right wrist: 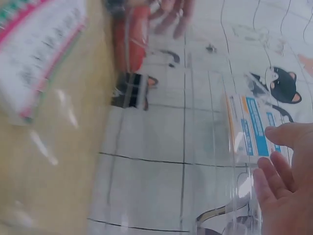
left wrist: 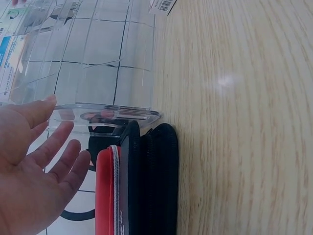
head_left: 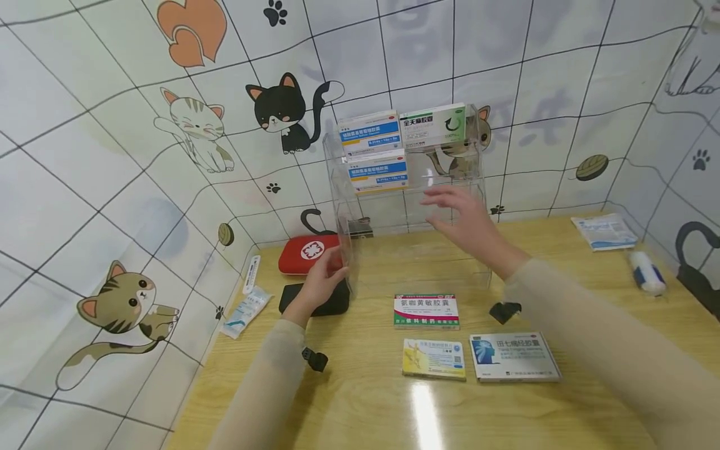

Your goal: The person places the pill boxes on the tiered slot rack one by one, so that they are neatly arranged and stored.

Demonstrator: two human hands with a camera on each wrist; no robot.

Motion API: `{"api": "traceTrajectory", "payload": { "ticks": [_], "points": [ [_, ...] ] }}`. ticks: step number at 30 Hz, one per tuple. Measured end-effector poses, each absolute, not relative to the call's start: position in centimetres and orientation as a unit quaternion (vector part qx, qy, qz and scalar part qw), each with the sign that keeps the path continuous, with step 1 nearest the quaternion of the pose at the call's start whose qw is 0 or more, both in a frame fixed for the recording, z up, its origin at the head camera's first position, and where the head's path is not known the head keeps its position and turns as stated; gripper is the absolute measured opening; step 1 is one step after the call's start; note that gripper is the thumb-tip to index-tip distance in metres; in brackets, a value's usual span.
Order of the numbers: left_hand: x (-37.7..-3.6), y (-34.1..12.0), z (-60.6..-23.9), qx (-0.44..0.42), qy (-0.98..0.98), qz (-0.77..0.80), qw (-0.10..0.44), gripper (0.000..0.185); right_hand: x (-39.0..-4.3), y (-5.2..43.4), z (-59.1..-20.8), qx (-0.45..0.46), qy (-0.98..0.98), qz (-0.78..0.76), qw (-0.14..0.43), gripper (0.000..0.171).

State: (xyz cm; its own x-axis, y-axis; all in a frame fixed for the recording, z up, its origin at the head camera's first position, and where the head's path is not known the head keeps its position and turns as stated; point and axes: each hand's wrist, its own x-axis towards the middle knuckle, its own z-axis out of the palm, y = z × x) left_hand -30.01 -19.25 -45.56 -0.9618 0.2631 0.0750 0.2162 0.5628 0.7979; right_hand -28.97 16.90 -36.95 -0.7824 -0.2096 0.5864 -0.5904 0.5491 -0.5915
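Note:
A clear acrylic rack (head_left: 413, 234) with tiers stands against the wall. Two blue-and-white medicine boxes (head_left: 378, 174) sit at its left, one on the top tier and one below. Beside the upper one is a green-and-white box (head_left: 433, 128). My right hand (head_left: 465, 225) hovers before the middle of the rack, holding nothing, its fingers loosely bent. My left hand (head_left: 320, 282) is at the rack's left side, fingers spread. In the left wrist view, the thumb of my left hand (left wrist: 34, 161) overlaps the edge of the clear side panel (left wrist: 107, 108).
A pink-and-green box (head_left: 426, 311), a yellow box (head_left: 434, 359) and a white-and-blue box (head_left: 514, 357) lie on the table before the rack. Left stand a red case (head_left: 304, 255), a black case (head_left: 289, 300) and a packet (head_left: 245, 312). Far right are a packet (head_left: 604, 232) and a white roll (head_left: 647, 274).

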Motion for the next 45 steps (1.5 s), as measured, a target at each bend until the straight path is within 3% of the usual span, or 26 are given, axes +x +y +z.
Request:
{"api": "traceTrajectory", "payload": {
  "ticks": [7, 13, 20, 26, 34, 45],
  "points": [
    [-29.9, -19.3, -45.6, 0.142, 0.882, 0.449, 0.024, 0.058, -23.0, 20.4, -41.5, 0.229, -0.867, 0.387, 0.212, 0.052],
    [-30.0, -19.2, -45.7, 0.146, 0.879, 0.452, 0.027, 0.059, -18.9, 23.9, -44.1, 0.199, -0.901, 0.339, 0.183, 0.048],
    [-30.0, -19.6, -45.8, 0.142, 0.879, 0.454, 0.027, 0.059, -15.0, 28.0, -46.2, 0.182, -0.926, 0.319, 0.091, 0.037],
    [-30.1, -19.7, -45.7, 0.140, 0.881, 0.452, 0.028, 0.059, -13.3, 30.3, -47.2, 0.181, -0.933, 0.309, 0.022, 0.048],
    [-30.1, -19.7, -45.7, 0.147, 0.879, 0.452, 0.023, 0.058, -12.6, 31.7, -48.6, 0.169, -0.943, 0.285, -0.029, 0.063],
    [-30.1, -19.6, -46.0, 0.143, 0.878, 0.456, 0.026, 0.058, -11.9, 32.0, -47.4, 0.135, -0.939, 0.306, -0.085, 0.045]
  ]
}}
